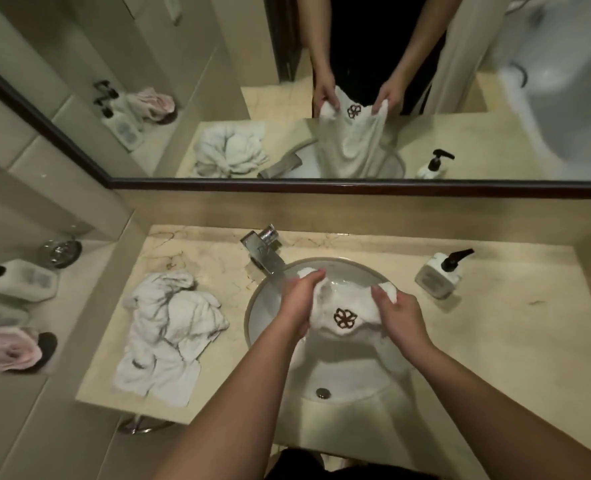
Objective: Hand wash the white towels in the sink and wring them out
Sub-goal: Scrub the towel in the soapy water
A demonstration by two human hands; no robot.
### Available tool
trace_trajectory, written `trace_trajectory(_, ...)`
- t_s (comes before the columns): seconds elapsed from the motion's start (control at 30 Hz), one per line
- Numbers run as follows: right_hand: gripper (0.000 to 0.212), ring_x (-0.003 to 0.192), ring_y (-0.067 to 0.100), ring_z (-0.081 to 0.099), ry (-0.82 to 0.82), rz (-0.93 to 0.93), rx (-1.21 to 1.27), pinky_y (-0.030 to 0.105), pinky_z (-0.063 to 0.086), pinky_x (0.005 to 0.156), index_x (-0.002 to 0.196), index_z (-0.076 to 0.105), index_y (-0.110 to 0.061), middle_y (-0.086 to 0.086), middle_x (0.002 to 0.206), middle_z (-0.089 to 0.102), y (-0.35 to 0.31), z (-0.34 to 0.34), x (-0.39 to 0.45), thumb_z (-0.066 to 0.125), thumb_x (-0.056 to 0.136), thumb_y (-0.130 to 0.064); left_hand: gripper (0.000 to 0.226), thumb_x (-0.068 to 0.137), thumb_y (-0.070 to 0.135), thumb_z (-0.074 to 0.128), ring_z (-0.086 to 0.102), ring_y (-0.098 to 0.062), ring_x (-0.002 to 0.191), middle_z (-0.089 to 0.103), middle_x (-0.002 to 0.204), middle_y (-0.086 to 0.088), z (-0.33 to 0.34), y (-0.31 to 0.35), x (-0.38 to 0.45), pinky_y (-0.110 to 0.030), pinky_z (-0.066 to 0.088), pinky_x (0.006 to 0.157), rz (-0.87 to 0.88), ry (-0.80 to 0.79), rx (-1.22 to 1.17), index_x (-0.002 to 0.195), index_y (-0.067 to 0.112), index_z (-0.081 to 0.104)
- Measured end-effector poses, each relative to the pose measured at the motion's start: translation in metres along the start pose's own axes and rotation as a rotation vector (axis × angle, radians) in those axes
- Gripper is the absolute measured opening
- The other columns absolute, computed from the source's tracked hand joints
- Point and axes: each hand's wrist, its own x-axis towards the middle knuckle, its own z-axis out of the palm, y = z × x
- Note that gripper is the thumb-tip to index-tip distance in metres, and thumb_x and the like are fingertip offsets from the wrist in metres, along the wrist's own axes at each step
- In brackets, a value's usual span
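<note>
The person holds a white towel [342,327] over the round sink [252,306]. The left hand [299,301] grips one upper corner of the towel, with the fingers curled around the cloth, just in front of the metal tap [264,251]. The right hand [403,315] grips the other upper corner, and a bunch of cloth sticks out above its fingers. Between both hands the towel is spread, and a dark flower emblem [344,318] shows on it. The lower part of the towel hangs down into the basin, above the drain [323,393].

On the marble counter [495,341], left of the sink, lies a crumpled pile of white towels [169,330]. On the right of the sink stands a soap bottle [438,275] with a black pump. The mirror [218,81] behind the counter reflects the hands and the towel.
</note>
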Motion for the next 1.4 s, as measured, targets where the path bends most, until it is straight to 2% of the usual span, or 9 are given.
trace_trajectory(0.17, 0.043, 0.069, 0.024, 0.069, -0.027, 0.12, 0.376, 0.017, 0.05, 0.057, 0.086, 0.064, -0.008, 0.01, 0.072, 0.067, -0.052, 0.011, -0.026, 0.053, 0.1, -0.047, 0.024, 0.094, 0.035, 0.065, 0.067, -0.018, 0.074, 0.071, 0.079, -0.003, 0.021, 0.001, -0.029, -0.029, 0.047, 0.071, 0.111, 0.02, 0.167, 0.085, 0.013, 0.067)
trace_trajectory(0.37, 0.024, 0.093, 0.041, 0.072, -0.175, 0.181, 0.801, 0.05, 0.057, 0.089, 0.099, 0.061, 0.004, 0.029, 0.096, 0.07, -0.073, 0.04, -0.045, 0.068, 0.094, -0.019, 0.04, 0.096, 0.048, 0.058, 0.074, -0.025, 0.086, 0.078, 0.088, -0.01, 0.027, -0.012, -0.041, -0.032, 0.054, 0.078, 0.047, 0.07, -0.004, 0.098, 0.01, 0.074)
trace_trajectory(0.5, 0.034, 0.104, 0.028, 0.071, -0.182, 0.037, 0.523, 0.04, 0.055, 0.095, 0.116, 0.058, -0.002, 0.015, 0.108, 0.072, -0.062, 0.046, -0.04, 0.074, 0.087, -0.012, 0.039, 0.082, 0.041, 0.071, 0.072, -0.036, 0.098, 0.075, 0.103, -0.019, 0.027, -0.014, -0.044, -0.042, 0.055, 0.093, -0.057, 0.08, -0.256, 0.1, 0.007, 0.072)
trace_trajectory(0.7, 0.025, 0.089, 0.027, 0.07, -0.005, 0.133, 0.414, 0.035, 0.056, 0.078, 0.114, 0.057, -0.006, 0.014, 0.102, 0.071, -0.052, 0.051, -0.032, 0.061, 0.09, -0.012, 0.037, 0.094, 0.034, 0.067, 0.072, -0.024, 0.071, 0.076, 0.093, -0.016, 0.025, -0.011, -0.045, -0.025, 0.054, 0.055, -0.041, 0.232, -0.222, 0.106, -0.001, 0.068)
trace_trajectory(0.9, 0.012, 0.077, 0.025, 0.055, 0.103, 0.154, 0.418, 0.031, 0.042, 0.066, 0.085, 0.055, -0.013, 0.006, 0.077, 0.059, -0.051, 0.047, -0.033, 0.048, 0.093, -0.006, 0.076, 0.082, 0.06, 0.069, 0.072, -0.036, 0.098, 0.071, 0.115, -0.018, -0.002, -0.017, -0.021, -0.053, 0.059, 0.086, -0.018, 0.248, -0.278, 0.132, 0.006, 0.057)
trace_trajectory(1.0, 0.018, 0.073, 0.027, 0.064, 0.039, 0.046, 0.354, 0.032, 0.047, 0.065, 0.087, 0.062, -0.01, 0.007, 0.074, 0.066, -0.053, 0.059, -0.041, 0.055, 0.095, -0.024, 0.054, 0.096, 0.053, 0.058, 0.074, -0.032, 0.095, 0.075, 0.105, -0.017, 0.004, -0.007, -0.037, -0.049, 0.059, 0.089, 0.014, 0.153, -0.243, 0.123, 0.006, 0.063)
trace_trajectory(1.13, 0.054, 0.063, 0.023, 0.066, 0.158, -0.093, 0.092, 0.035, 0.048, 0.06, 0.066, 0.063, -0.009, 0.007, 0.066, 0.069, -0.061, 0.075, -0.039, 0.058, 0.094, -0.055, 0.049, 0.102, 0.049, 0.049, 0.067, -0.015, 0.065, 0.072, 0.069, -0.001, 0.027, -0.001, -0.053, -0.027, 0.051, 0.063, 0.04, 0.168, -0.082, 0.078, 0.011, 0.068)
trace_trajectory(1.27, 0.057, 0.067, 0.033, 0.062, 0.241, 0.009, 0.018, 0.034, 0.039, 0.059, 0.058, 0.053, -0.009, 0.012, 0.065, 0.064, -0.073, 0.064, -0.017, 0.05, 0.099, -0.049, 0.041, 0.101, 0.032, 0.054, 0.052, -0.013, 0.048, 0.053, 0.046, 0.005, 0.038, -0.001, -0.057, -0.023, 0.038, 0.049, 0.031, 0.141, -0.045, 0.064, 0.015, 0.052)
trace_trajectory(1.4, 0.04, 0.073, 0.031, 0.068, 0.09, -0.001, 0.007, 0.036, 0.051, 0.064, 0.069, 0.066, -0.008, 0.012, 0.073, 0.07, -0.071, 0.074, -0.024, 0.055, 0.095, -0.036, 0.036, 0.098, 0.032, 0.056, 0.058, -0.015, 0.054, 0.061, 0.056, 0.003, 0.03, 0.012, -0.046, -0.024, 0.042, 0.05, 0.025, 0.271, -0.072, 0.068, 0.014, 0.06)
